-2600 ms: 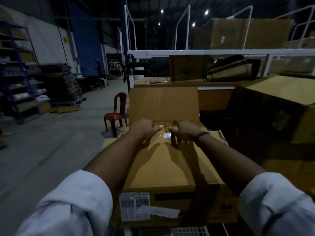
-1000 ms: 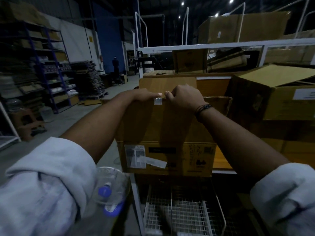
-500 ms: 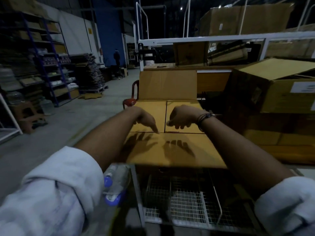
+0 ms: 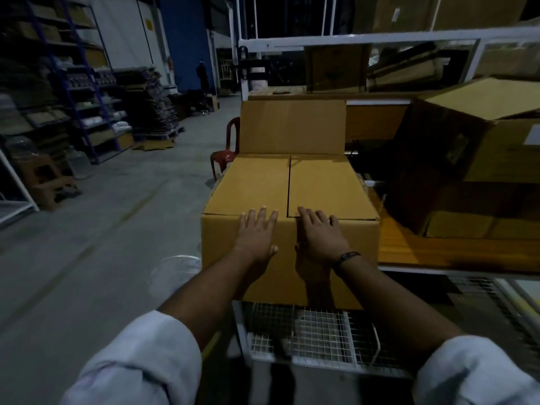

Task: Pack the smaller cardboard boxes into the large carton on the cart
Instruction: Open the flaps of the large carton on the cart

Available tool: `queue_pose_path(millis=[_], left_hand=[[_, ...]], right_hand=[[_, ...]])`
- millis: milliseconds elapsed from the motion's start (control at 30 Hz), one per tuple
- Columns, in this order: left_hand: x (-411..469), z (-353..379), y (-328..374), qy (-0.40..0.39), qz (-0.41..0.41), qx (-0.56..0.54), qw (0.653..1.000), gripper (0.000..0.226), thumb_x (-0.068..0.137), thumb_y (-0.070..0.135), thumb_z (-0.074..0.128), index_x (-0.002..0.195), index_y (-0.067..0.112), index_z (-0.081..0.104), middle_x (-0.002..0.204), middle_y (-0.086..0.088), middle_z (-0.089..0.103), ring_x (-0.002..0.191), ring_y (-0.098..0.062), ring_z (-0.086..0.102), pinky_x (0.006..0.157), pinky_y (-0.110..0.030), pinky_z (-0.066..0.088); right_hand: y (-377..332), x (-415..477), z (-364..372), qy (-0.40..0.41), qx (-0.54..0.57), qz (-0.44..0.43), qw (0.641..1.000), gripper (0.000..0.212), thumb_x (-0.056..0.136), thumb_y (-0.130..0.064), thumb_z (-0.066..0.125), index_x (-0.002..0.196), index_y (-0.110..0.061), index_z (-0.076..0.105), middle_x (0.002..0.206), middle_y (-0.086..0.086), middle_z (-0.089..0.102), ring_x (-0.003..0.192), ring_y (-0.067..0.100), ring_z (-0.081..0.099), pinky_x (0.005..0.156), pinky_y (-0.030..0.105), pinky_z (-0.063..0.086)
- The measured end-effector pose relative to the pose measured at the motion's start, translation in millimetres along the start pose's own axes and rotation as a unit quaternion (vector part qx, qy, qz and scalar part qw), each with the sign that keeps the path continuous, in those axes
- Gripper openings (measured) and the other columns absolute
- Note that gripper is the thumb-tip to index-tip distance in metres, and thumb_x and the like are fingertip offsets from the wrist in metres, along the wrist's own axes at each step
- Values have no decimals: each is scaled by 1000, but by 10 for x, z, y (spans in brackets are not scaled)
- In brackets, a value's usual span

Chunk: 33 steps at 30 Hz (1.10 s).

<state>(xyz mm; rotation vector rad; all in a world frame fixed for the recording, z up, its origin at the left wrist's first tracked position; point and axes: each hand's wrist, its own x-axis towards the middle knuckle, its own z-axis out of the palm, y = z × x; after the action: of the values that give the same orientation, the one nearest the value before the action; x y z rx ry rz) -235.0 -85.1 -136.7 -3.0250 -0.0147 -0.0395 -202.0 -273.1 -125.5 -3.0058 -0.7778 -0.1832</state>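
A large brown carton (image 4: pixel 263 185) stands on the wire-mesh cart (image 4: pixel 318 337) in front of me. Its two side flaps lie folded flat, meeting at a centre seam, and its far flap (image 4: pixel 292 127) stands upright. My left hand (image 4: pixel 257 232) lies flat with straight fingers on the near face, fingertips over the top edge. My right hand (image 4: pixel 318 232) lies the same way just right of the seam, a dark band on its wrist. No smaller boxes show inside; the folded flaps hide the carton's inside.
Stacked cartons (image 4: pixel 479 147) crowd the right on a wooden surface (image 4: pixel 438 252). A white rack (image 4: pixel 380 39) with more boxes stands behind. A red plastic chair (image 4: pixel 225 153) sits behind the carton's left. Blue shelving (image 4: pixel 73 83) lines the far left; concrete floor (image 4: pixel 102 229) lies between.
The carton was tipped up and turned over; its labelled face is gone from sight. Both hands moved from the flaps down to the near face, fingers now flat.
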Motion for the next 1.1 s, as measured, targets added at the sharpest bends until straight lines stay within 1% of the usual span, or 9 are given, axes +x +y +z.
queue_pose_path(millis=[67, 367, 500, 633, 767, 867, 933, 1000, 1100], left_hand=[[-13, 92, -3, 26, 2, 2, 1000, 96, 102, 52, 54, 163, 22, -13, 172, -14, -9, 158, -41, -6, 125, -56, -6], [19, 419, -36, 182, 2, -41, 982, 75, 97, 54, 59, 158, 28, 24, 162, -8, 33, 148, -34, 27, 125, -54, 10], [127, 523, -79, 220, 14, -57, 974, 72, 91, 52, 69, 151, 28, 37, 149, -7, 47, 138, -34, 39, 122, -54, 20], [233, 526, -193, 233, 39, -61, 970, 73, 90, 55, 67, 151, 30, 37, 145, -5, 49, 134, -31, 41, 119, -51, 23], [238, 626, -180, 280, 44, -52, 958, 83, 77, 52, 82, 146, 25, 47, 137, -12, 43, 125, -36, 40, 113, -51, 26], [255, 644, -172, 311, 48, -38, 949, 89, 66, 45, 92, 144, 22, 54, 130, -14, 41, 119, -37, 40, 110, -51, 29], [229, 608, -211, 321, 63, -43, 944, 90, 63, 42, 93, 143, 21, 57, 127, -13, 44, 116, -35, 42, 104, -51, 40], [218, 605, -305, 330, 104, -66, 936, 87, 65, 46, 93, 141, 21, 59, 126, -10, 46, 113, -31, 44, 96, -49, 50], [228, 583, -445, 344, 186, -84, 916, 73, 73, 54, 86, 131, 19, 59, 125, -8, 51, 112, -28, 47, 95, -44, 50]], right_hand=[[-16, 18, 134, 21, -12, -2, 1000, 93, 100, -50, 59, 164, -16, 1, 167, 9, 19, 153, 35, 16, 123, 59, 13], [-69, 260, 294, 89, -29, -9, 996, 42, 99, -30, 58, 137, -17, 48, 143, 10, 50, 134, 33, 43, 112, 51, 33], [-25, 307, 350, 106, -21, 4, 994, 39, 96, -29, 64, 133, -20, 55, 140, 7, 57, 132, 30, 50, 110, 49, 37], [-38, 379, 281, 91, -8, 18, 996, 40, 94, -32, 66, 132, -23, 55, 141, 2, 57, 133, 26, 49, 110, 45, 35], [-142, 406, 226, 66, 26, 57, 996, 50, 93, -52, 59, 136, -28, 54, 145, 0, 54, 138, 25, 43, 114, 50, 25], [-259, 508, 134, 16, 96, 93, 991, 42, 92, -41, 58, 131, -25, 60, 144, 0, 54, 140, 26, 38, 114, 52, 19], [-334, 597, 50, 14, 159, 123, 979, 19, 88, -30, 58, 104, -21, 63, 117, 0, 63, 124, 27, 49, 104, 48, 25], [-404, 651, -46, 40, 249, 165, 954, 13, 86, -25, 58, 96, -20, 63, 94, -1, 62, 103, 25, 57, 96, 43, 30], [-537, 671, -228, 131, 460, 173, 861, 6, 89, -21, 60, 94, -21, 63, 83, 0, 64, 79, 25, 62, 74, 39, 51]])
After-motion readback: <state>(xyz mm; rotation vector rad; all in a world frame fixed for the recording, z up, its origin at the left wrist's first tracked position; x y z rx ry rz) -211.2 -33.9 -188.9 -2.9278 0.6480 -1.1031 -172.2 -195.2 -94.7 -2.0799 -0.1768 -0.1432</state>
